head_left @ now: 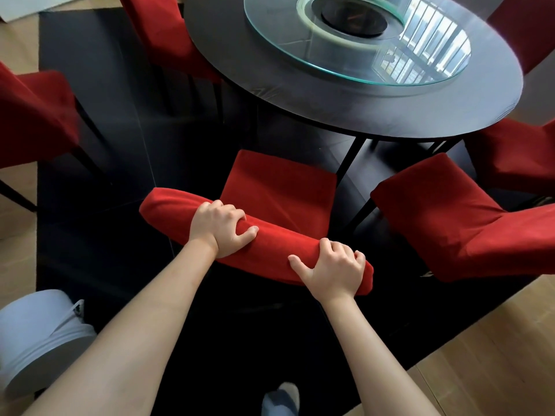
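Lower centre of frame: red backrest point(168, 211) of chair, lying slantwise.
Left hand point(220, 228) clamped over top edge, mid-left, fingers wrapped forward.
Seat point(279, 187) just beyond, pointing at round table point(330, 115) in upper right, not yet tucked under rim.
Right hand point(333, 267) gripping same edge near right end.
Judged step: sliding chair in.
- Push evenly through both hands and keep chair square.
- Mind table leg point(351, 163) ahead.
- Mind neighbouring chair point(450, 223) close at right.
- Cover may slip, so squeeze frame beneath.

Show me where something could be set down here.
Free: the seat between chair back and table; the table's bare band around the glass turntable. Crowded: the chair back, gripped by left hand and right hand.
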{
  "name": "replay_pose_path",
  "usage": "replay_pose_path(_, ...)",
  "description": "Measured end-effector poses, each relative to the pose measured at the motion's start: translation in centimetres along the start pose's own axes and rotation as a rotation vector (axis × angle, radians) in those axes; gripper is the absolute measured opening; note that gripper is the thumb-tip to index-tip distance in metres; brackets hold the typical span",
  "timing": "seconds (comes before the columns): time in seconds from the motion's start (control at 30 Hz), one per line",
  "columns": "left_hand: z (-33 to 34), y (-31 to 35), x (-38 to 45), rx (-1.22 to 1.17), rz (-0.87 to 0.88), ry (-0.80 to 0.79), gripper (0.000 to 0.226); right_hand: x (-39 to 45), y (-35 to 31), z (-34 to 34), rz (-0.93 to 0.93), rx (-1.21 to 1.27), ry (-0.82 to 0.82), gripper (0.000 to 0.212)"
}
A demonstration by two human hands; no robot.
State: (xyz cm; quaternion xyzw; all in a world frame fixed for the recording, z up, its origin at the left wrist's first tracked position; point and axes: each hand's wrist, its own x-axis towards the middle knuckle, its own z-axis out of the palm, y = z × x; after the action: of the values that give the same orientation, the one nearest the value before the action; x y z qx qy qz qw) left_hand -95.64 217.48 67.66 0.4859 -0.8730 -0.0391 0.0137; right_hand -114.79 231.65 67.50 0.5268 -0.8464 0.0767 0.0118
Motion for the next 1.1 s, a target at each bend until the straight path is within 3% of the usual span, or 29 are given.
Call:
replay_pose_path(0.53, -0.6, 0.6, -0.8, 0.054, -0.103, -0.081, 0.087, 0.2, 0.2, -0.2, -0.061, 0.059, -0.043, 0.079)
replay_pose_path(0.8, -1.5, 0.7, -1.3, -0.028, -0.242, -0.112, 0.073, 1.8, -0.3, -0.8, -0.100, 0.015, -0.248, 0.088)
replay_pose_path(1.1, -6.8, -10.2, -3.2, -0.108, -0.512, -0.040, 0.064, 7.8, -10.6, -1.8, -0.267, 0.111, -0.249, 0.068)
